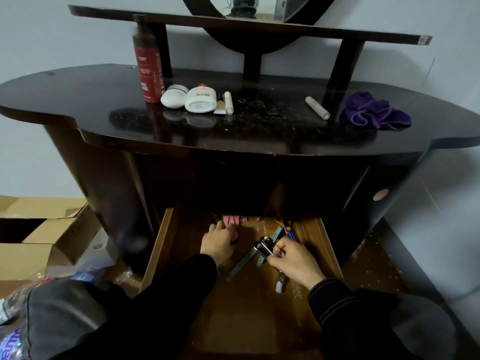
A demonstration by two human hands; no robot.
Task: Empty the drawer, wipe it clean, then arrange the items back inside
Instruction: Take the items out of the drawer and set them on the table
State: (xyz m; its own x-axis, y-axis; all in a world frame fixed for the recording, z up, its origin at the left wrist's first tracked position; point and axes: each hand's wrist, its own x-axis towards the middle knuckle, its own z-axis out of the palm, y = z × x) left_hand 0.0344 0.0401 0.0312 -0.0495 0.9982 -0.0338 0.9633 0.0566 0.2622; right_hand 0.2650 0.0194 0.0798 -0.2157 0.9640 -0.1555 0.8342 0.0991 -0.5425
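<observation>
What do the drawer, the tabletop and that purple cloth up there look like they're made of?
The drawer looks like brown wood or veneer with a slight sheen: grain lines run along its floor. The tabletop seems dark lacquered wood or laminate, glossy enough to mirror the jars on it. The purple cloth looks like soft microfibre or terry, crumpled, with a stitched edge.

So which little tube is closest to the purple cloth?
The slanted tube alone on the right; the other tube lies beside the white bottle.
</observation>
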